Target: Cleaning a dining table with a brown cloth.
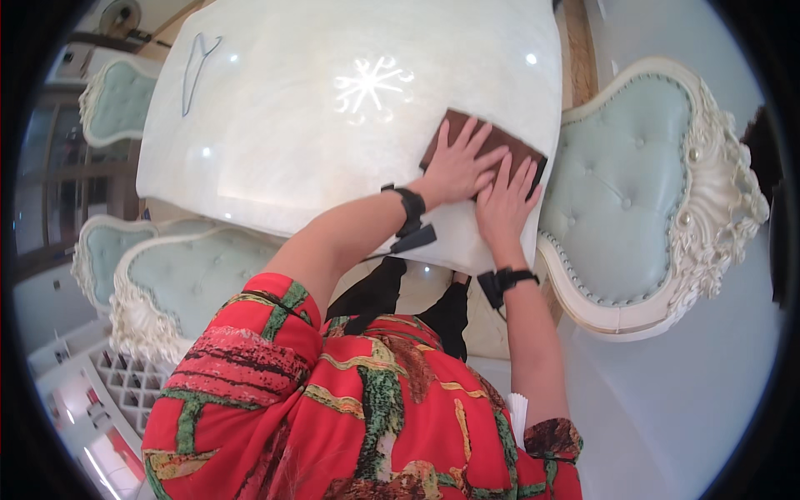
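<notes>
A brown rectangular thing with dark edges (517, 152) lies flat near the right edge of the white-covered table (281, 137). It looks like folded cloth, though its exact kind cannot be told. My left hand (461, 164) rests palm down on its left and middle part, fingers spread. Beside it, my right hand (505, 201) presses on the near right part, fingertips pointing away from me. The two hands almost touch and hide much of the brown surface. Both wrists wear black straps with small devices.
A thin clothes hanger (186, 87) lies at the table's far left. A tufted pale-green chair (625, 156) with a carved white frame stands close on the right. Similar chairs (200, 269) line the left side. A lattice bottle rack (134, 384) is at lower left.
</notes>
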Tool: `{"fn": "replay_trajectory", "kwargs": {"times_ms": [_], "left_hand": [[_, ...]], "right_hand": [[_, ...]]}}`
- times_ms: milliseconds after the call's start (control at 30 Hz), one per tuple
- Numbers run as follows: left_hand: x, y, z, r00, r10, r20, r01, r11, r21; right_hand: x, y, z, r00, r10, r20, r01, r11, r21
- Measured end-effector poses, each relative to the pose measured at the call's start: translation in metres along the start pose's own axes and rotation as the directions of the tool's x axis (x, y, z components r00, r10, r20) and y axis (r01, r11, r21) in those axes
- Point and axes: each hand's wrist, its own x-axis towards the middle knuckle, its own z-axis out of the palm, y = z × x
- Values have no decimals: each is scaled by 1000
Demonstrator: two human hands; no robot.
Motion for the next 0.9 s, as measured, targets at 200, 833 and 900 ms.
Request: {"fn": "replay_trajectory", "kwargs": {"times_ms": [200,833,900], "left_hand": [[-99,53,-16,987,-158,1,157,984,-87],[-162,84,-21,973,-230,-9,218,936,-276],[-171,74,-22,979,-202,-14,190,943,-272]], "right_hand": [[-81,-4,-28,966,-174,189,165,984,62],[-109,26,-35,801,-490,346,471,871,141],[-106,21,-34,800,-507,321,492,860,134]]}}
